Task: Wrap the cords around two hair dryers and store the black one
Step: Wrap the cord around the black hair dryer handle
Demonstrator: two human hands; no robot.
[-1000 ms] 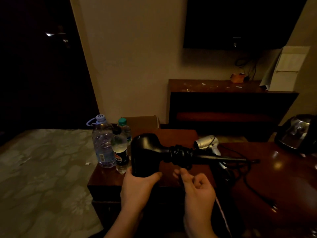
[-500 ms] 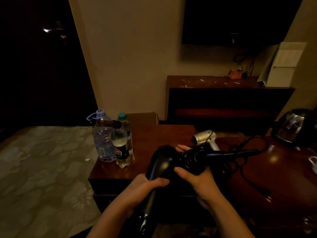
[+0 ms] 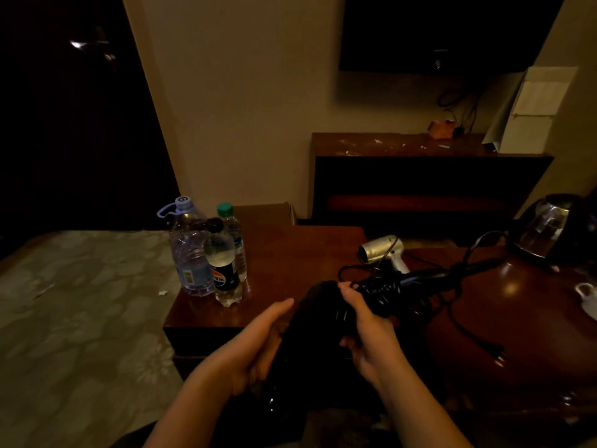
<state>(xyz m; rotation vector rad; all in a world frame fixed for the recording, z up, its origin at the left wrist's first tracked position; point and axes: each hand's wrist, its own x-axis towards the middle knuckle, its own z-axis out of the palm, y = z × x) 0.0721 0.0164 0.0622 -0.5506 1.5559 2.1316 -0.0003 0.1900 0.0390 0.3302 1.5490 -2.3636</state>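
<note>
Head view: the room is dim and dark items lose their outlines. The black dryer (image 3: 326, 315) is held above the near edge of the table (image 3: 290, 253), its cord (image 3: 381, 287) coiled around the handle, which points right. The right hand (image 3: 365, 321) has its fingers clamped on the dryer at the coil. The left hand (image 3: 258, 344) lies against the dryer's left side with fingers straight and together; whether it grips cannot be told. The dryer's lower end merges with the shadow below.

The silver dryer (image 3: 384, 252) lies at the table's far edge, its cord loose; a plug (image 3: 499, 358) rests near the right front.

Three bottles stand at the table's left edge: a water bottle (image 3: 189, 250) whose blue label is unreadable, a green-capped bottle (image 3: 231, 231) partly hidden, and a cola bottle (image 3: 224, 270) with a Pepsi-style emblem and characters too small to read. A kettle (image 3: 549, 231) sits at the right edge, and a mug (image 3: 588, 300) is cut off by the frame.
</note>
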